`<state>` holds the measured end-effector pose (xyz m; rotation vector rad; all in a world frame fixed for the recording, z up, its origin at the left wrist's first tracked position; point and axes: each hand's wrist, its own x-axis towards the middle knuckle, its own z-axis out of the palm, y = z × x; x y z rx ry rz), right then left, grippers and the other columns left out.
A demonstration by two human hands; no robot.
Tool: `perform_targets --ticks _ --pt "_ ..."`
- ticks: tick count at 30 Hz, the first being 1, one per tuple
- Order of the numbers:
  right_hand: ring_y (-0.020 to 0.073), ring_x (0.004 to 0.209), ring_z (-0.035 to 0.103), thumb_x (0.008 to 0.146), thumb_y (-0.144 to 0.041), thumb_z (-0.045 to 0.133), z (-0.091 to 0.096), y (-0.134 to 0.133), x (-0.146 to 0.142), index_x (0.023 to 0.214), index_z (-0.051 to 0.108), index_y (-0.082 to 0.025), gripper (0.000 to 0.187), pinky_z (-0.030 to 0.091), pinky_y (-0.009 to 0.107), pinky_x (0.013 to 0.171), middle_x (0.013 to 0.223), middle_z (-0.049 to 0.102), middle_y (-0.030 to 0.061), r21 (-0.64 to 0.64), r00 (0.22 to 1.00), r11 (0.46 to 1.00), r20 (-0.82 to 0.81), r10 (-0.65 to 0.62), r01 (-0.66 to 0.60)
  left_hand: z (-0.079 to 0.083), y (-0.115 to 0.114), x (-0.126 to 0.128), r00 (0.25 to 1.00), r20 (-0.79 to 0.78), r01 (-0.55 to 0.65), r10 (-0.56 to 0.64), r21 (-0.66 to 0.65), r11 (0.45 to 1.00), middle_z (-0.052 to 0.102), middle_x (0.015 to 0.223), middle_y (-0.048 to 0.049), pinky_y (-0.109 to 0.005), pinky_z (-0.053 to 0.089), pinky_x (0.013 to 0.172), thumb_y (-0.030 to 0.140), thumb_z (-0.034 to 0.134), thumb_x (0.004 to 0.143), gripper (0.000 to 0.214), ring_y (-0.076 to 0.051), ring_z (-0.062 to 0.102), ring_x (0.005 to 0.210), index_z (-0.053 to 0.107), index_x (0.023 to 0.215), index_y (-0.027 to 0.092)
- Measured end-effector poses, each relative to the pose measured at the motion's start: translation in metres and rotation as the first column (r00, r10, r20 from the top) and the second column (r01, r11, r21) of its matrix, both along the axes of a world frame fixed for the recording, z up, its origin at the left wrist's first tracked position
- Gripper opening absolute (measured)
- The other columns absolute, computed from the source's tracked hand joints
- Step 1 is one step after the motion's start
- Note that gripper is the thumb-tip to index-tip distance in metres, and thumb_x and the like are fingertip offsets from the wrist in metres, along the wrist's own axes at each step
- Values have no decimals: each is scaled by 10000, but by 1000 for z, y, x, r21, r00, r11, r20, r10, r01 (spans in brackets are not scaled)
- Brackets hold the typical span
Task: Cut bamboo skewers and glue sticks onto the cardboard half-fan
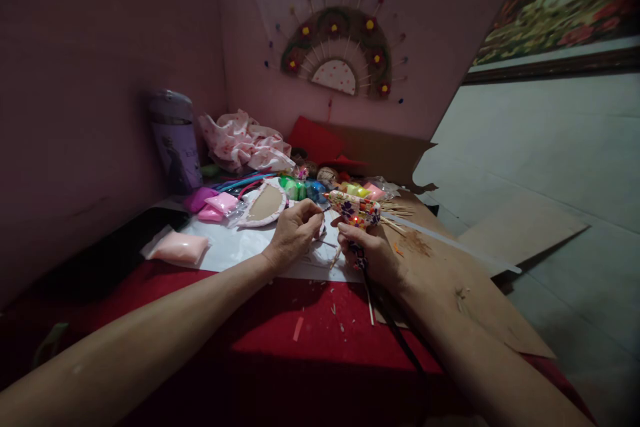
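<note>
My right hand (371, 250) is wrapped round the grip of a flower-patterned glue gun (353, 209), whose nozzle points left; a dark cord (395, 327) runs back from it toward me. My left hand (296, 230) is closed in a pinch right at the nozzle tip, on something small that I cannot make out. Both hands hover over a white sheet (235, 247) lying on red cloth (280, 320). A thin wooden stick (334, 259) lies just under the hands.
Pink clay packets (215, 203), a peach packet (177, 248), a half-round cardboard piece (263, 203), green and blue packets (300, 188), a purple tumbler (175, 140) and crumpled cloth (245, 140) crowd the back. A fan-shaped craft (336, 53) hangs on the pink board. Brown cardboard (450, 280) lies right.
</note>
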<state>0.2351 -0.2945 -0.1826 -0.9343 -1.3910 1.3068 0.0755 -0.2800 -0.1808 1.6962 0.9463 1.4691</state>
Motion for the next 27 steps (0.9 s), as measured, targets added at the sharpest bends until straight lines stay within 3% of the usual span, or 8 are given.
perform_targets --ticks 17,23,27 --pt "64 345 386 734 -383 637 2 -1 -3 579 549 -151 293 271 197 321 460 486 -33 0 1000 1000 11 -2 1 -4 3 3 979 -85 -182 186 57 982 497 564 43 -209 350 510 208 479 767 109 -90 451 534 563 703 178" --pt "65 332 376 710 -387 656 0 1 -1 669 592 -148 251 271 197 304 478 502 -39 -13 999 1000 -42 -2 2 1 8 -12 923 -76 -371 377 83 925 463 532 49 -221 360 546 187 488 756 154 -94 458 534 483 602 184" --pt "65 325 374 700 -388 663 1 2 -1 682 591 -147 252 273 196 297 476 505 -43 -20 998 1000 -62 -8 7 0 4 -6 970 -101 -212 222 103 972 528 577 35 -227 386 579 241 456 824 150 -97 500 554 535 711 180"
